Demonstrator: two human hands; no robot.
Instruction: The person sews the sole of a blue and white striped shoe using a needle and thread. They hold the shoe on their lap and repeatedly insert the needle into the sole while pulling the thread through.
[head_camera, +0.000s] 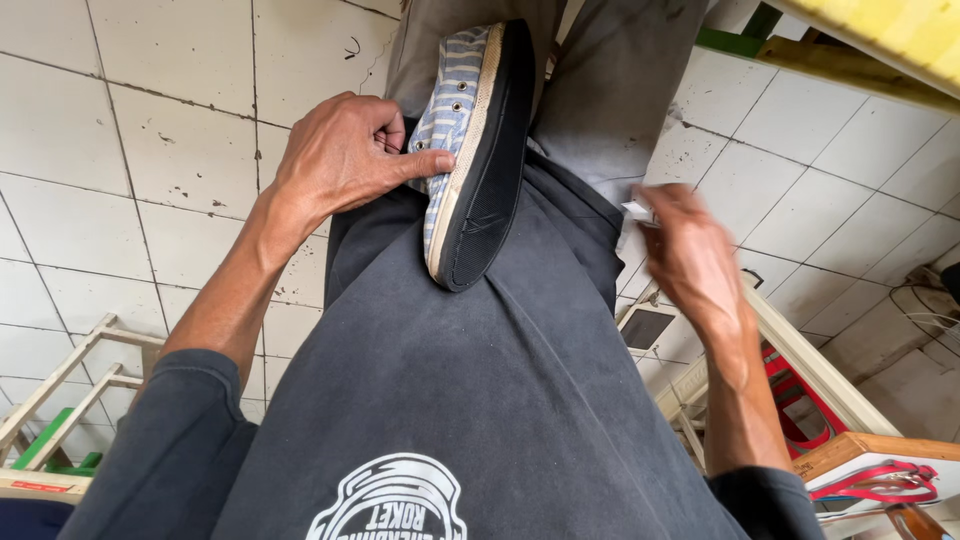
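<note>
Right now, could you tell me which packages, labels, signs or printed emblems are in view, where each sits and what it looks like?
Round white emblem: printed on the dark shirt, bottom centre, partly cut off by the frame.
Small white scrap: pinched in the blurred right hand, right of the striped shoe; too blurred to tell whether it is a label.
No packages, signs or screens.

Just one view here, worn on the person's head and pointing pretty much straight down their own front. It's close in: the dark shirt fills the lower half, with the lap and both forearms running up from the bottom corners. Beyond that you're looking at white floor tiles on either side. No second view to overlap with.
</note>
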